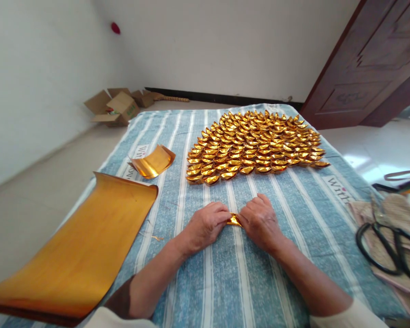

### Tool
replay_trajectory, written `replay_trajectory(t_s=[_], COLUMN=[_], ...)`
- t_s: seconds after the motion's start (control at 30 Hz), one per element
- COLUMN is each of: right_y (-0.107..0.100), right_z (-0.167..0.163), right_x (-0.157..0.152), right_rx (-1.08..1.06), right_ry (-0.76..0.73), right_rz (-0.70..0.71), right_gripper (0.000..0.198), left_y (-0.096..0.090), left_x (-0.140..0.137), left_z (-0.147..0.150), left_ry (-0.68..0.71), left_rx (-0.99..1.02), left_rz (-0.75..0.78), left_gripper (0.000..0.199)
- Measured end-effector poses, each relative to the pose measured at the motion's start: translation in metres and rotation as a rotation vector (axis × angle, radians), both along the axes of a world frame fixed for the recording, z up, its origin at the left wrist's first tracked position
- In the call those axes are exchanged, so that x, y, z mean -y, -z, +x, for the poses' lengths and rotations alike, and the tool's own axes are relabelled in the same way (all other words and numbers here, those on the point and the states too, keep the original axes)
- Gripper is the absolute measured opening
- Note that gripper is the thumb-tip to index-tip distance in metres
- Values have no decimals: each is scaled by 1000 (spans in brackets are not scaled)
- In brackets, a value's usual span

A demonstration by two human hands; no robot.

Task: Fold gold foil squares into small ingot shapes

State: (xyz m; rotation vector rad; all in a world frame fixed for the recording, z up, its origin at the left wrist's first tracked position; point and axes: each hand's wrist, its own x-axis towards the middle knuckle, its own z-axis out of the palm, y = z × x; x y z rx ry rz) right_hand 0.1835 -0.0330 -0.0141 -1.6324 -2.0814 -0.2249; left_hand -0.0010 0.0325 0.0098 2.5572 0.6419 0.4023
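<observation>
A small folded piece of gold foil paper point(233, 220) is pinched between my two hands over the striped cloth. My left hand point(207, 223) grips its left end, fingers closed. At the right end, my right hand point(259, 221) closes on the same piece with fingers curled. Only the shiny middle of the paper shows; the ends are hidden under my fingers. Beyond my hands stand rows of folded gold paper ingots point(253, 146). To the left lie a large curled stack of gold paper sheets point(75, 241) and a smaller curled stack of gold paper point(153, 161).
Black-handled scissors point(386, 246) rest on a beige cloth point(399, 214) at the table's right edge. The table wears a blue and white striped tablecloth point(171, 200). Open cardboard boxes point(118, 107) sit on the floor at the far left. A brown door point(365, 68) stands at right.
</observation>
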Motion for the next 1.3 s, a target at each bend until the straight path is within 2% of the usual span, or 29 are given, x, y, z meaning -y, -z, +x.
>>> replay_trajectory(t_s=[0.13, 0.33, 0.53, 0.7, 0.87, 1.1, 1.3], right_y=[0, 0, -1, -3, -7, -13, -21], right_z=[0, 0, -1, -1, 2, 7, 26], right_x=[0, 2, 2, 2, 4, 5, 9], right_rx=[-3, -5, -30, -72, -96, -69, -15], right_ry=[8, 9, 37, 95, 199, 266, 344], right_rz=[-7, -22, -34, -55, -119, -222, -334], right_gripper=[27, 29, 29, 28, 31, 31, 32], left_y=[7, 10, 14, 16, 13, 11, 11], left_x=[2, 5, 10, 11, 14, 17, 19], left_z=[-2, -4, -8, -8, -6, -5, -4], left_ry=[46, 101, 97, 89, 68, 59, 52], left_rx=[68, 31, 30, 17, -33, -52, -77], left_rz=[74, 171, 286, 316, 307, 347, 391], left_gripper=[26, 29, 29, 28, 28, 29, 28])
